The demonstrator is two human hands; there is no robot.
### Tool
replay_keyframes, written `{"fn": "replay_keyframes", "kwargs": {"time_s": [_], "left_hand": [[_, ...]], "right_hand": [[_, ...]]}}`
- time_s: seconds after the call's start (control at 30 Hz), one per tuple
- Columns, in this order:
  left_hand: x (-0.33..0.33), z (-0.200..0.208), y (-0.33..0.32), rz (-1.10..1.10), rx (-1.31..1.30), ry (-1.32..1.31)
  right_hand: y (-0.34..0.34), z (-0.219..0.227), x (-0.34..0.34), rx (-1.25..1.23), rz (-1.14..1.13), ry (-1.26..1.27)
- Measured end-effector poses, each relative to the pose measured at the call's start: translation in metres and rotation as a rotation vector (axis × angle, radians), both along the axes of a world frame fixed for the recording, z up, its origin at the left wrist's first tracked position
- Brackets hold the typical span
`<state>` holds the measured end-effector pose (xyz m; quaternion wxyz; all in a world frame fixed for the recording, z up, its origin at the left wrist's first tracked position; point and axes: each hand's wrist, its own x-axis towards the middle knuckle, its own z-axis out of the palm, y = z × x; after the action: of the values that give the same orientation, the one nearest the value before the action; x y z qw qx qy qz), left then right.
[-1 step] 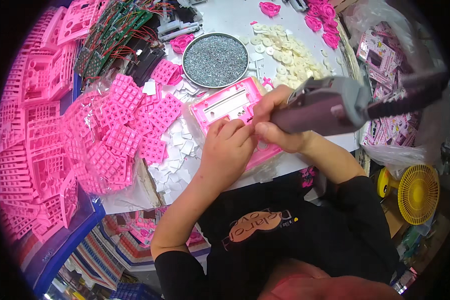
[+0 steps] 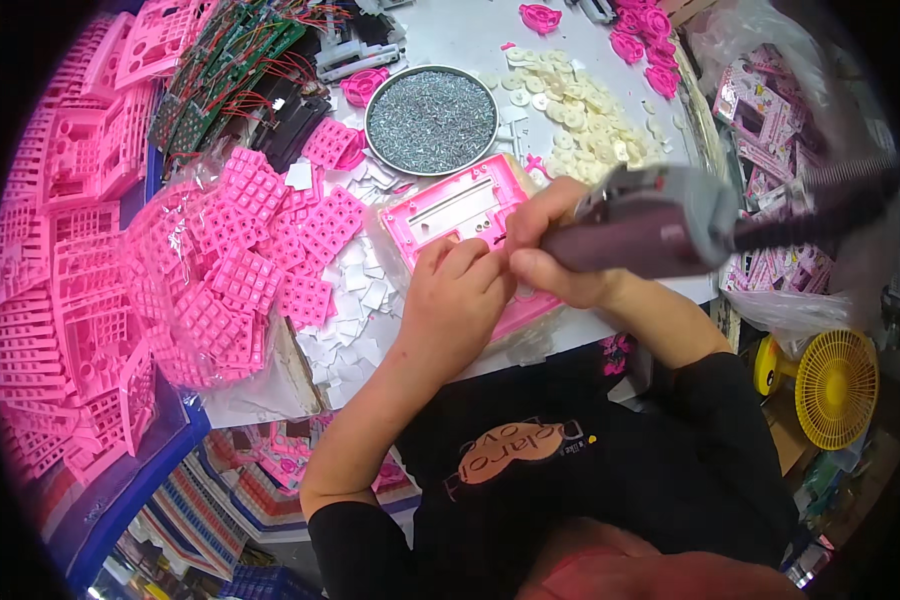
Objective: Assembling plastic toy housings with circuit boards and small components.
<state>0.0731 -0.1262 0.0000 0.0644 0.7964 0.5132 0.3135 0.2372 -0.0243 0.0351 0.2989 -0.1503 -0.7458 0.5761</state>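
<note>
My right hand is wrapped round the dark grey body of an electric screwdriver. Its cable runs off to the right, and its tip is hidden behind my fingers. Under both hands lies a pink plastic housing with a long slot and small metal parts inside. It rests on a wrapped, pale block. My left hand lies over the housing, fingers bunched together beside the screwdriver's front end. Whatever those fingertips pinch cannot be made out. Just beyond the housing stands a round metal tray full of small screws.
Pink button pads are heaped on the left, with white paper squares beside them. Pink shells are stacked farther left. Green circuit boards, cream discs and pink parts lie behind. At right is a yellow fan.
The rear of the electric screwdriver and its cable have dipped slightly. My left hand and the housing look unmoved.
</note>
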Motion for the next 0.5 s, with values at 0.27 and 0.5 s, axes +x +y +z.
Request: {"fn": "replay_keyframes", "kwargs": {"time_s": [0.27,0.5], "left_hand": [[0.002,0.001,-0.003,0.005,-0.069,0.086],[0.013,0.013,-0.029,0.263,-0.062,-0.322]], "right_hand": [[-0.001,-0.006,-0.002,0.109,0.027,-0.023],[-0.014,0.04,-0.001,-0.339,0.056,0.486]]}}
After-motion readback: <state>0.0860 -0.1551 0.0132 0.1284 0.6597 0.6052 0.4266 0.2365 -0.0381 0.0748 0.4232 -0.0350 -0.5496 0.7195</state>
